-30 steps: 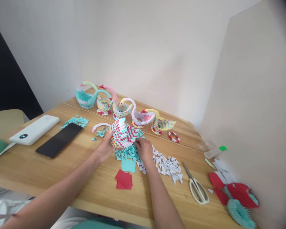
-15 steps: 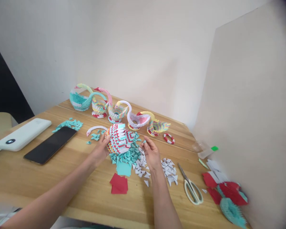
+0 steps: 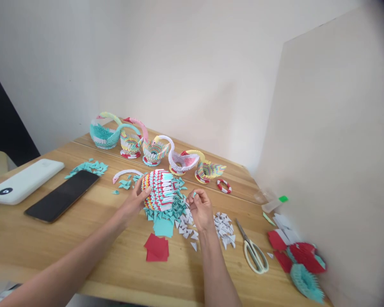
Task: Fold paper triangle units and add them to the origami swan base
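My left hand (image 3: 137,197) grips the left side of a rounded body of folded paper pieces (image 3: 160,190), patterned in white, red, teal and yellow. To its right, my right hand (image 3: 201,207) pinches a small teal folded paper piece (image 3: 194,194) between thumb and fingers, apart from the body. Beneath the body lies a heap of teal paper triangles (image 3: 176,209). White paper triangles (image 3: 224,229) are spread under and beside my right wrist. Teal paper squares (image 3: 163,227) and red paper squares (image 3: 157,247) lie nearer to me.
Several finished paper swans (image 3: 182,164) line the back, with a red-and-white ring (image 3: 224,186). Scissors (image 3: 255,251) and paper scraps (image 3: 307,258) lie at right. A black phone (image 3: 62,196), a white power bank (image 3: 25,181) and a curved swan neck (image 3: 126,174) are at left.
The paper body has turned in my left hand, so its white-tipped rim faces more to the right. My right hand has curled in around the teal piece. The view has shifted slightly.
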Motion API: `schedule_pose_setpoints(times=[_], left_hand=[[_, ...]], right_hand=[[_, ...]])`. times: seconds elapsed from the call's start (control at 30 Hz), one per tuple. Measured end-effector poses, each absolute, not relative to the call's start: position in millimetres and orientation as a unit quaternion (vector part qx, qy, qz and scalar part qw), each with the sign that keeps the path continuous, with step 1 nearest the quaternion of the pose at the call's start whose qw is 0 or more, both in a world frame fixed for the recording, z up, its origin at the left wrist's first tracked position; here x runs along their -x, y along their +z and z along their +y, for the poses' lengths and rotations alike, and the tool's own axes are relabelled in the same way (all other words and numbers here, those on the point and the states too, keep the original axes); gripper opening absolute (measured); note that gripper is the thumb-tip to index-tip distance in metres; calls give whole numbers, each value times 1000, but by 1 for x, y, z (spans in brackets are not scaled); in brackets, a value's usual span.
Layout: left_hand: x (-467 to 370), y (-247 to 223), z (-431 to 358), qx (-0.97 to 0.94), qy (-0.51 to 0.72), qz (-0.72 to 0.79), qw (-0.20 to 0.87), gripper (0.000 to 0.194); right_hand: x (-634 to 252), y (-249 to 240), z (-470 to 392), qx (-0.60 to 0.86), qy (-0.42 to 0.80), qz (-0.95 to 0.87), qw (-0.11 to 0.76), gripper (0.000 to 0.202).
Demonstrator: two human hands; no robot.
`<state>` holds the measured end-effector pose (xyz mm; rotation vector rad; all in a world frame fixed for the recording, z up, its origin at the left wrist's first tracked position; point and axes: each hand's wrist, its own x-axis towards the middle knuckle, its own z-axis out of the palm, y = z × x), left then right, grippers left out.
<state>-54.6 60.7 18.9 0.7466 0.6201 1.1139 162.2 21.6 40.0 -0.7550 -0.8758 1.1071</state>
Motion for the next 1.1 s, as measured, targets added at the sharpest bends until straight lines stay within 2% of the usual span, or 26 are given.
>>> schedule_pose_setpoints(times=[0.27,0.7,0.87,1.1], left_hand=[[54,18,61,-359,510,292,725,79],[54,21,62,-359,497,289,735,80],[53,26,59,-361,496,306,728,83],[54,20,61,-368,494,297,730,81]], right_hand=[[-158,45,20,379,469,-382,700,27],[-161,40,22,364,508,-346,699,28],[-160,41,22,378,502,-351,694,22],[-159,41,25,413,474,-337,700,30]])
